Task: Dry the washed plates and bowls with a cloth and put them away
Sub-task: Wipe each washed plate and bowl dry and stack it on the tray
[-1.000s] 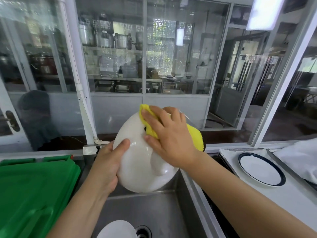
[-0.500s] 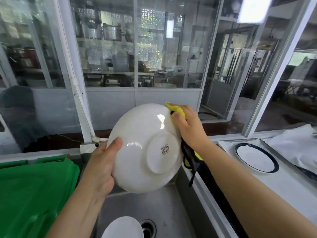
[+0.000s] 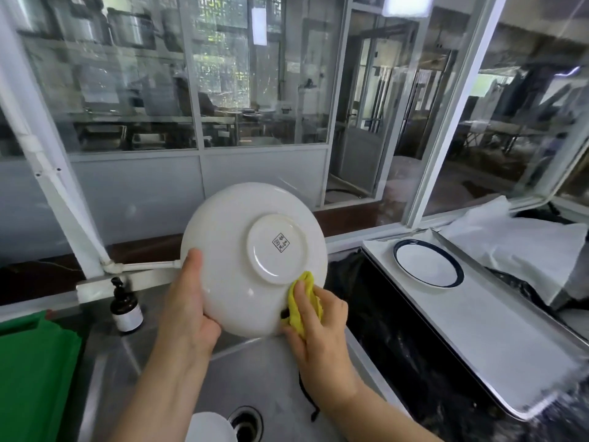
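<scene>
Cloth (image 3: 306, 304) moved from bowl's top right rim down to lower right edge. Right hand (image 3: 318, 330) fingers curled, pinching cloth against bowl (image 3: 229, 250). Left hand (image 3: 188, 311) grips left rim, thumb on underside. Bowl held over sink (image 3: 178, 378), underside nearly dried; plate (image 3: 427, 266) waits on tray (image 3: 497, 352).

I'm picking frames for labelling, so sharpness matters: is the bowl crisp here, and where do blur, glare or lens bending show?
Head view: the white ceramic bowl and the stamp on its base read sharp; the lower right corner by the white-lined metal tray smears; the glass panes carry reflections; the white window frames lean from wide-angle distortion.
</scene>
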Motion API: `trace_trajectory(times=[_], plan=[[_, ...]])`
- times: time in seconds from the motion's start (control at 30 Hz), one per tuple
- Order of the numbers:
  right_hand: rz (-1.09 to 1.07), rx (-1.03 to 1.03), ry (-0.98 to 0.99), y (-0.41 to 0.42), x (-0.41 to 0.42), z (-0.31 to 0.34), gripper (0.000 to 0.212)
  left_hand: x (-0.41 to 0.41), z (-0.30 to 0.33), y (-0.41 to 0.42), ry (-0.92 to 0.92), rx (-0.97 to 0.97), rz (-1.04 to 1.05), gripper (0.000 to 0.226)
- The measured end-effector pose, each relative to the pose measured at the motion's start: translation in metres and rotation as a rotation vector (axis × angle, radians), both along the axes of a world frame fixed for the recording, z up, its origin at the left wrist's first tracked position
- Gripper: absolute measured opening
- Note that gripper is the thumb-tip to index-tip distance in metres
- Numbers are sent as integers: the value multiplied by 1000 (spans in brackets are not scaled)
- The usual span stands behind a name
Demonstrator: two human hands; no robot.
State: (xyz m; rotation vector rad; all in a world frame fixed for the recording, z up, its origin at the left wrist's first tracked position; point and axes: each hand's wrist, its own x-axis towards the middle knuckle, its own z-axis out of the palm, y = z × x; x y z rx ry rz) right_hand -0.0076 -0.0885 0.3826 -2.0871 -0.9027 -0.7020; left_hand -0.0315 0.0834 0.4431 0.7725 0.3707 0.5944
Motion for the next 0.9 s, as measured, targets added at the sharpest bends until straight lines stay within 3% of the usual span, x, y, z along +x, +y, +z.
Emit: trace_trajectory(times=[0.17,0.37,0.5,0.53,0.67,0.83,0.9], plan=[[145,-160,-243,-52,38,2,48,57,-7,-44,103,51,-48,28],[-35,-21,-13,-151,134,6,45,139,-22,-131,169,262,-47,16],[-60,12,97,-228,210,-6,43,213,-26,-221,175,428,-154,6],[-78,16,112,-248,226,-12,43,232,-26,-243,187,483,-179,2],[-162,44,178,-328,277,-39,43,311,-36,-313,299,784,-199,40],[-267,165,275,-409,318,-65,42,395,-57,-375,382,1291,-183,25],[-278,265,364,-431,328,-74,41,420,-71,-393,376,1477,-181,38]])
